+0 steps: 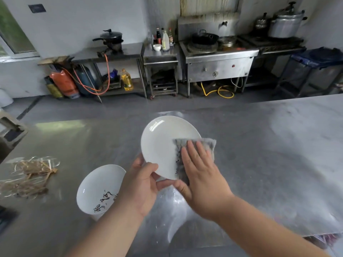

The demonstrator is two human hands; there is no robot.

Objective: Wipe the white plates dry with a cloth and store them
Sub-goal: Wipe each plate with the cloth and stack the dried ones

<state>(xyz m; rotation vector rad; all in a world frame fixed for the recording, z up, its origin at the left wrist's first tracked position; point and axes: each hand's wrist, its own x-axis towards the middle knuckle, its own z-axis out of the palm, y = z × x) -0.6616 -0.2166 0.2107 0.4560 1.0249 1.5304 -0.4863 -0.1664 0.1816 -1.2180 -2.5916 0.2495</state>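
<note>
White plate [163,145] is held tilted at frame centre above the steel table [278,145], its lower rim pinched by the left hand [141,186]. The right hand [202,175] presses the grey cloth [206,142] down with flat fingers. It is best to sweep the cloth outward to the rim while keeping the pinch firm.

Head-worn view, forward and down

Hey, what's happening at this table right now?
A person is drying dishes. Their left hand grips a white plate by its lower edge, holding it tilted above the steel table. The right hand presses a grey cloth flat against the plate's right side. A second white dish with black writing sits on the table to the left, untouched.
</note>
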